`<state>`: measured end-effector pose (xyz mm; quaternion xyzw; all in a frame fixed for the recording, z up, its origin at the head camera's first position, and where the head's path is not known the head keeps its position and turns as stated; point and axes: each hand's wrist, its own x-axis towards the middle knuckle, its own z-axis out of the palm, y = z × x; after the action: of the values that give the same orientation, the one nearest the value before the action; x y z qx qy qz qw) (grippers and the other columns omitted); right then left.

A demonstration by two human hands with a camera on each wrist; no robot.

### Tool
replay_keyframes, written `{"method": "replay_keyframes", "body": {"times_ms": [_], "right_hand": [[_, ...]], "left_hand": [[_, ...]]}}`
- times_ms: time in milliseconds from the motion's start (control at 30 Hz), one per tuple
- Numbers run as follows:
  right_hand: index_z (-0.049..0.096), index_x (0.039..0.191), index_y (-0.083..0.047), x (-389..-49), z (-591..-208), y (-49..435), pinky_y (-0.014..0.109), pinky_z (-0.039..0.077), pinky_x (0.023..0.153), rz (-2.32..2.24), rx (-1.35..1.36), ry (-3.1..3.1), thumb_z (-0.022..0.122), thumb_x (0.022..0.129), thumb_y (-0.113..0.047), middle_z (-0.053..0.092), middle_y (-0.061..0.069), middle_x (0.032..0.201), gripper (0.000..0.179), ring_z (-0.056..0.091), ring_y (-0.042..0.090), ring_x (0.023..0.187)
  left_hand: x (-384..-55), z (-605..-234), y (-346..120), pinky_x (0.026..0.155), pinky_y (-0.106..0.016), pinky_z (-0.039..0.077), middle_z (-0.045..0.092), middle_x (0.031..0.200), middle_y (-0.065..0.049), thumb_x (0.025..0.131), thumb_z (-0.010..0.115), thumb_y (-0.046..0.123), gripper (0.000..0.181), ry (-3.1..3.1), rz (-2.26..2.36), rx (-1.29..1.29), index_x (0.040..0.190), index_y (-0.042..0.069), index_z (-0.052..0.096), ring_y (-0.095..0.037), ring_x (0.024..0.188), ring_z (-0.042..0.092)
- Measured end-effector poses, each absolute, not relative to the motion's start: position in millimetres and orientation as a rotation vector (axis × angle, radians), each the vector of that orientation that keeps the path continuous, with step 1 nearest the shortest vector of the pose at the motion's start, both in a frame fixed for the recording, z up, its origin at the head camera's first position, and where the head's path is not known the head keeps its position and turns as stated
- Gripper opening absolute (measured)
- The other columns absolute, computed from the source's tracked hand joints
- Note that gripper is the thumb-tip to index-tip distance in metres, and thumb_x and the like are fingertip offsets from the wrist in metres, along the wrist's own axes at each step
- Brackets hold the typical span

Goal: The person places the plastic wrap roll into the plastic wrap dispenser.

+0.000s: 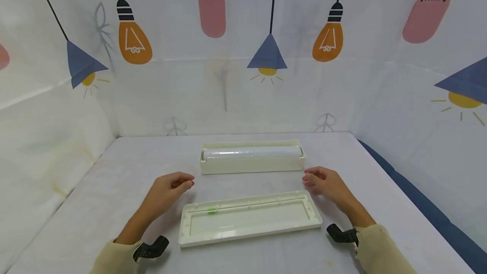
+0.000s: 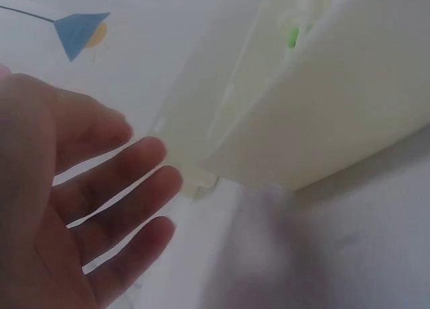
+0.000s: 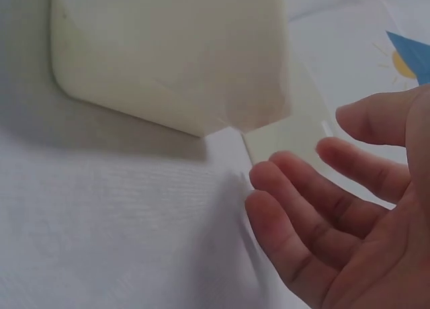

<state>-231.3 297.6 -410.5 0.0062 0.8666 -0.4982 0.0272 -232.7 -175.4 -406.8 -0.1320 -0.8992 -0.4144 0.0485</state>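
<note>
A long cream plastic cling film dispenser box (image 1: 251, 166) stands open-topped on the table, a shiny roll of film (image 1: 253, 152) lying inside it. In front of it the matching lid (image 1: 247, 219) rests with its inner side up. Along the lid's far edge runs a thin rail carrying a green slide cutter (image 1: 212, 211). My left hand (image 1: 167, 189) hovers beyond the lid's left end, fingers loosely bent and holding nothing. Close to the box's right front corner is my right hand (image 1: 329, 185), relaxed and without anything in it; its spread fingers show in the right wrist view.
A white cloth (image 1: 95, 219) covers the table. White sheets printed with hanging lamps (image 1: 266, 52) enclose the back and both sides. Past the table's right edge lies a dark blue surface (image 1: 430, 206). Each wrist wears a black strap-mounted device (image 1: 152, 248).
</note>
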Motion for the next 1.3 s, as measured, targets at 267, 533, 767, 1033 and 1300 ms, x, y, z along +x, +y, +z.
{"method": "replay_keyframes", "body": {"times_ms": [267, 533, 767, 1033, 1300], "right_hand": [[0.059, 0.13, 0.003, -221.8, -411.5, 300.9, 0.035, 0.057, 0.077, -1.511, -0.023, 2.671, 0.058, 0.103, -0.023, 0.07, 0.015, 0.115, 0.037, 0.068, 0.025, 0.1], [0.06, 0.129, 0.0, -216.9, -416.5, 299.6, 0.034, 0.057, 0.072, -1.459, -0.091, 2.659, 0.061, 0.101, -0.025, 0.07, 0.011, 0.115, 0.037, 0.066, 0.021, 0.092], [0.063, 0.126, 0.0, -216.9, -420.8, 296.2, 0.035, 0.055, 0.07, -1.424, -0.194, 2.647, 0.065, 0.099, -0.028, 0.069, 0.008, 0.112, 0.039, 0.062, 0.022, 0.095], [0.067, 0.119, -0.001, -214.4, -417.2, 297.5, 0.034, 0.055, 0.071, -1.344, -0.237, 2.668, 0.066, 0.098, -0.03, 0.068, 0.006, 0.107, 0.036, 0.061, 0.021, 0.093], [0.069, 0.115, -0.002, -213.5, -410.9, 300.2, 0.034, 0.054, 0.069, -1.286, -0.293, 2.652, 0.067, 0.097, -0.029, 0.068, 0.006, 0.101, 0.032, 0.06, 0.022, 0.086]], "left_hand": [[-229.5, -410.7, -179.0, 0.085, -0.04, 0.053, 0.072, 0.11, 0.003, 0.098, 0.067, 0.025, 0.026, -2.92, -1.26, -0.459, 0.118, 0.011, 0.073, -0.014, 0.097, 0.065], [-228.5, -408.5, -193.1, 0.087, -0.04, 0.052, 0.071, 0.109, 0.003, 0.096, 0.068, 0.03, 0.033, -2.973, -1.29, -0.569, 0.123, 0.01, 0.07, -0.017, 0.101, 0.064], [-228.1, -411.1, -199.6, 0.064, -0.032, 0.053, 0.069, 0.108, -0.004, 0.098, 0.065, 0.03, 0.043, -3.048, -1.553, -0.703, 0.132, 0.004, 0.063, -0.021, 0.081, 0.062], [-228.4, -416.0, -195.1, 0.063, -0.033, 0.053, 0.067, 0.107, -0.005, 0.098, 0.066, 0.03, 0.039, -3.06, -1.632, -0.677, 0.127, 0.003, 0.066, -0.022, 0.082, 0.059], [-229.5, -419.9, -193.7, 0.063, -0.033, 0.053, 0.069, 0.108, -0.006, 0.098, 0.066, 0.03, 0.04, -3.052, -1.65, -0.639, 0.128, 0.002, 0.065, -0.023, 0.081, 0.059]]}}
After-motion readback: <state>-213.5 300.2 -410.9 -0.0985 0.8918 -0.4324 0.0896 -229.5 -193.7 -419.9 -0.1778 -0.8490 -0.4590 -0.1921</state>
